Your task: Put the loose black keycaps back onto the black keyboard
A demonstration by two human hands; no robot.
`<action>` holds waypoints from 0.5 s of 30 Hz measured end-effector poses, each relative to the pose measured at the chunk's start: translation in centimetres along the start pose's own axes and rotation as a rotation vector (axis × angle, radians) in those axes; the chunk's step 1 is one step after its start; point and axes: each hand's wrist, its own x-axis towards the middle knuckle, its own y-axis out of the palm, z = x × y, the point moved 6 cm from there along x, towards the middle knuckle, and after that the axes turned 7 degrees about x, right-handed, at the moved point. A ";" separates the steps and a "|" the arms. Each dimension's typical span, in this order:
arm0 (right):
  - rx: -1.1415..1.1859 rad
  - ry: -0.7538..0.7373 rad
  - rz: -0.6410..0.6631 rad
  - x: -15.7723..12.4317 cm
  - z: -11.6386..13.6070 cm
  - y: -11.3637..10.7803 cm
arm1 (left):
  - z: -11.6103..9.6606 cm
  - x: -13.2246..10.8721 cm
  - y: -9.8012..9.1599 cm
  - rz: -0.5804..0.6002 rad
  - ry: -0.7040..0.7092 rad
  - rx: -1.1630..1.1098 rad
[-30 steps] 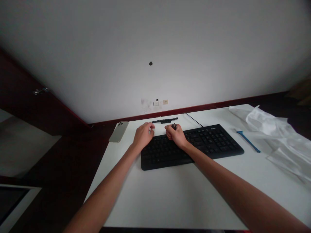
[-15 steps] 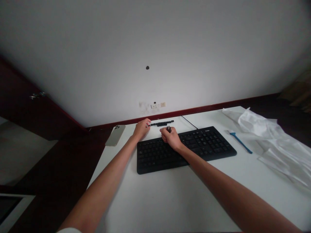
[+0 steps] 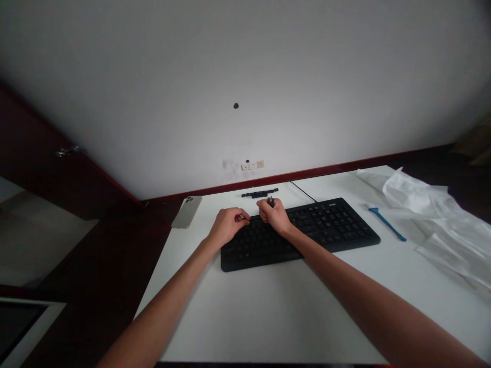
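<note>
One keyboard (image 3: pixel 333 225) lies under right hand (image 3: pixel 275 215), clenched round a dark object (image 3: pixel 271 202), and left hand (image 3: pixel 228 224), hold unclear.

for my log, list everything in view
flat table: 1, white, centre
rectangular keyboard: 1, black, on table
loose keycaps: several, black, behind keyboard
thin cable: 1, black, behind keyboard
flat phone: 1, pale, table's left
slim brush: 1, blue, keyboard's right
translucent sheeting: one heap, white, table's right
wall: 1, grey, behind table
socket plates: 3, pale, on wall
skirting: 1, dark red, wall's foot
handled door: 1, dark red, left
white framed panel: 1, dark, lower left
floor: 1, dark, below table
left hand: 1, bare, at keyboard
right hand: 1, bare, over keyboard, gripping dark tool
</note>
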 end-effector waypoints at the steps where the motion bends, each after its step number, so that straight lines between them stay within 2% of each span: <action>1: 0.000 0.000 0.001 0.0 0.0 0.0 | -0.3 -0.1 0.1 -0.008 0.002 -0.012; 5: -0.001 -0.004 0.007 0.1 -0.2 -0.1 | -0.8 0.0 0.5 -0.041 0.009 -0.055; 8: -0.013 -0.013 0.004 0.1 -0.3 -0.2 | -0.9 0.2 0.7 -0.017 0.023 -0.033; 15: -0.018 -0.026 0.009 0.1 -0.2 -0.2 | -1.7 0.4 0.3 0.049 0.095 0.178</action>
